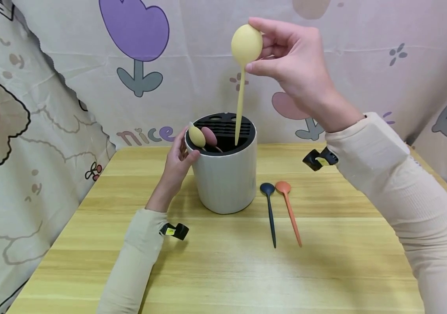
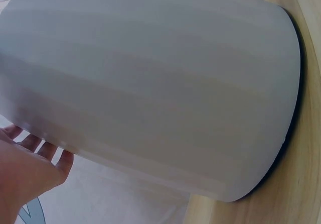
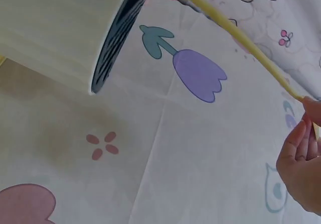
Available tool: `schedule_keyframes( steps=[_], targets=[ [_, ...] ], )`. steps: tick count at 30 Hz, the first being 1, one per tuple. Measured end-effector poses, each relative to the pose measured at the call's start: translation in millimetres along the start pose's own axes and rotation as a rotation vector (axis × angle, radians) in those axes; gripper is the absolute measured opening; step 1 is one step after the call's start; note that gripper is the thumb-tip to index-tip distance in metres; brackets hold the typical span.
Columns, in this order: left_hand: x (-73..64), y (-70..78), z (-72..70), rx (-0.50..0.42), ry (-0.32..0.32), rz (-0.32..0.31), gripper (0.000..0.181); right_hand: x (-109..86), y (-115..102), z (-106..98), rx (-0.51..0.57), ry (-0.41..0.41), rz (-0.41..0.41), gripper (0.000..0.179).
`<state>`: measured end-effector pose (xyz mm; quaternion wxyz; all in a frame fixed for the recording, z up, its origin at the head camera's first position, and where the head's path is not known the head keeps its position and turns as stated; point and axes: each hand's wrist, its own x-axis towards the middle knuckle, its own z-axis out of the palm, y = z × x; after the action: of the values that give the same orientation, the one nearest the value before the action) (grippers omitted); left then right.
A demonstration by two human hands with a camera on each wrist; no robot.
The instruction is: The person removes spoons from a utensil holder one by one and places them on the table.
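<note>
Nearest, on the wooden bench (image 1: 223,270), a dark blue spoon (image 1: 267,189) and an orange spoon (image 1: 283,187) lie side by side. Just beyond, the left hand (image 1: 177,159) grips the white holder (image 1: 227,183) at its rim, near a small yellow spoon (image 1: 197,136) and a pink spoon (image 1: 209,136) standing inside. Above, the right hand (image 1: 298,56) pinches a pale yellow spoon (image 1: 245,45) by its bowl, handle pointing down at the black insert (image 1: 223,124), before a flower-printed cloth (image 1: 208,78).
</note>
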<state>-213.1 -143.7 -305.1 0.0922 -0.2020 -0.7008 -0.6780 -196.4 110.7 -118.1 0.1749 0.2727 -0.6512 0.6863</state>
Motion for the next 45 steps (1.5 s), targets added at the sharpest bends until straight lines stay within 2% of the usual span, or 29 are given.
schedule_keyframes(
  steps=[6,11,16,22,26,33,39,45],
  targets=[
    [0.3,0.1,-0.1,0.009,-0.008,-0.003,0.120,-2.1,-2,-8,-0.012,0.004,0.088,0.058],
    [0.6,-0.3,-0.5,0.017,-0.003,-0.003,0.120,-7.6,1,-14,-0.082,-0.024,0.179,0.059],
    [2.1,-0.3,0.6,0.022,-0.008,0.000,0.120,-16.0,8,-19,-0.082,-0.035,0.210,0.057],
    [2.5,0.6,2.9,0.027,-0.006,-0.009,0.121,-34.6,22,-23,-0.139,-0.059,0.284,0.056],
    [2.2,2.4,3.9,0.031,-0.011,-0.007,0.121,-44.6,31,-26,-0.113,-0.097,0.299,0.056],
    [2.1,2.3,3.8,0.033,-0.006,-0.007,0.121,-57.4,42,-35,-0.159,-0.142,0.328,0.057],
    [0.7,1.1,4.3,0.017,0.004,-0.008,0.124,-73.6,56,-44,-0.094,-0.157,0.373,0.057],
    [-0.2,1.6,5.3,0.015,-0.003,-0.003,0.123,-90.8,71,-54,0.004,-0.121,0.388,0.056]
  ],
)
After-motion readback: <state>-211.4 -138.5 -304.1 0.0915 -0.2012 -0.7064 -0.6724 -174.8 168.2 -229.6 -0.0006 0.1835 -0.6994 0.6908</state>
